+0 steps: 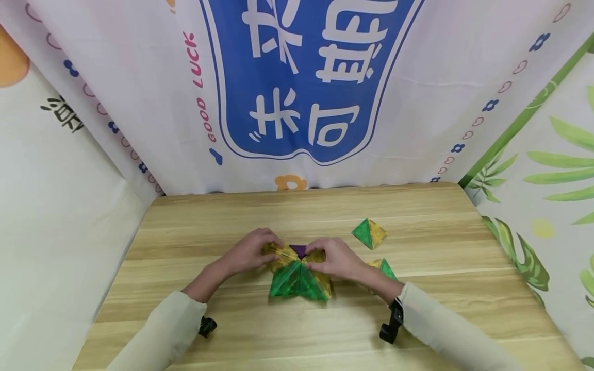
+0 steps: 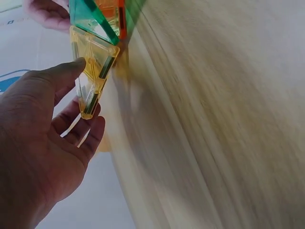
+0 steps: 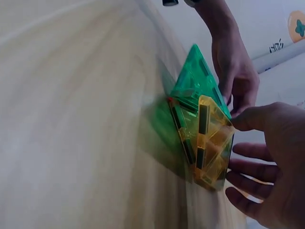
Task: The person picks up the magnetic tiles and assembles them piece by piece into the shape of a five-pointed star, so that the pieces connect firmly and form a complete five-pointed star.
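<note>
Translucent triangular magnetic tiles stand joined in a cluster at mid-table, with green tiles (image 1: 285,281) on the near side and a purple tile (image 1: 299,250) at the back. On the cluster's left side, my left hand (image 1: 257,251) pinches a yellow magnetic tile (image 2: 95,52) between thumb and fingers. My right hand (image 1: 339,260) holds the other side, its thumb at the upper edge of a yellow magnetic tile (image 3: 214,143) and fingertips along its far edge. In the left wrist view, an orange-red tile (image 2: 110,13) shows behind the green one. The hands hide part of the cluster's back.
A joined green and yellow tile pair (image 1: 362,233) lies at the back right of the wooden table (image 1: 223,330). Another green and yellow pair (image 1: 387,269) is partly covered by the right forearm. A printed cloth (image 1: 297,175) hangs behind the table's back edge.
</note>
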